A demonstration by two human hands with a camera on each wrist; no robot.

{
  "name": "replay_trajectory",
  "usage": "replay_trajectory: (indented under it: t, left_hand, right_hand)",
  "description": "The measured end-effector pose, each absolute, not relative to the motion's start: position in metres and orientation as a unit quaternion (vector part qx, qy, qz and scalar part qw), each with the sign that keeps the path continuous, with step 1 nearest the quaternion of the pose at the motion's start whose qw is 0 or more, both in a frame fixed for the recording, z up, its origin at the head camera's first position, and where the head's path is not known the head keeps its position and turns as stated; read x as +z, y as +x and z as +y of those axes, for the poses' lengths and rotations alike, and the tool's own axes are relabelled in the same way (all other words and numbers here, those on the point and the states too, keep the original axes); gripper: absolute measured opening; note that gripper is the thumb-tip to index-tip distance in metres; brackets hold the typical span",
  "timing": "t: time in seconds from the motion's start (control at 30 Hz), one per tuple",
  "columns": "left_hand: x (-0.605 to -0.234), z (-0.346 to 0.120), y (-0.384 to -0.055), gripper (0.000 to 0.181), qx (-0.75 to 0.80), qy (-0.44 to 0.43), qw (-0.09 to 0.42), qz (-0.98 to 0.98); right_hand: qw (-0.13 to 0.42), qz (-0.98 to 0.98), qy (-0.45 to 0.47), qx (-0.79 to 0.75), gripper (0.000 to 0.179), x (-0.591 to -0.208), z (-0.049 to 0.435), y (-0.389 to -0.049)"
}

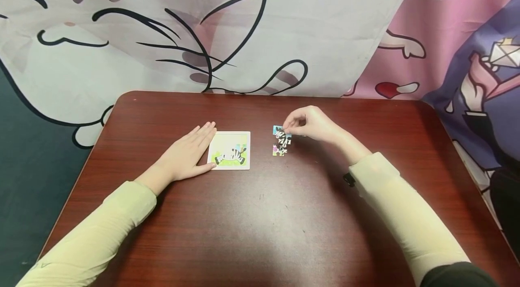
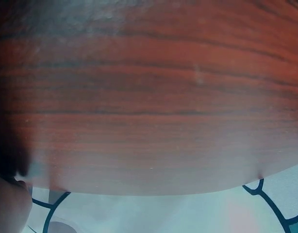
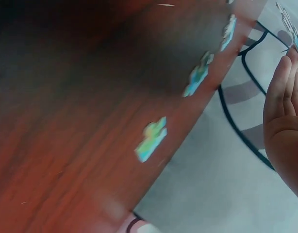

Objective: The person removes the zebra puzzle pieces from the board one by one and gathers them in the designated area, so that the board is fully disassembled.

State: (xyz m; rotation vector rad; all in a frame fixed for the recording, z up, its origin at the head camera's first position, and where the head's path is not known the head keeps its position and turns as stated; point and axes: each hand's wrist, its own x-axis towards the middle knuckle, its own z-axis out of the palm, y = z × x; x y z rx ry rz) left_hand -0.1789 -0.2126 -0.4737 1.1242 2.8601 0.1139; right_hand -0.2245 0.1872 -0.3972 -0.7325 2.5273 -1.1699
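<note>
My left hand (image 1: 184,154) lies flat with straight fingers at the left edge of a white-framed puzzle board (image 1: 229,166). Its thumb reaches the board's lower left corner. Part of a zebra on green ground shows on the board, with a white area above. To the right, my right hand (image 1: 310,123) pinches a zebra-striped puzzle piece (image 1: 283,139) between thumb and fingertips. Blue shows at its top and pink and green near its lower end. In the right wrist view the held puzzle piece (image 3: 289,24) stands up from the fingertips, seen nearly edge-on.
Several loose pieces lie on the table in the right wrist view, among them a green and yellow piece (image 3: 151,141) and a blue one (image 3: 196,78). The brown wooden table (image 1: 260,224) ends at a cloth printed with a cartoon cat (image 1: 333,20).
</note>
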Motion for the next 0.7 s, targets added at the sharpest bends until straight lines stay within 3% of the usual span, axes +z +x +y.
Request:
replay_trajectory:
  t: [0.7]
  left_hand:
    - [-0.476,-0.214,-0.179,0.099,0.040,0.365,0.033,0.929]
  right_hand:
    - [0.184,0.874,-0.222,-0.391,0.005,-0.426,0.228,-0.214]
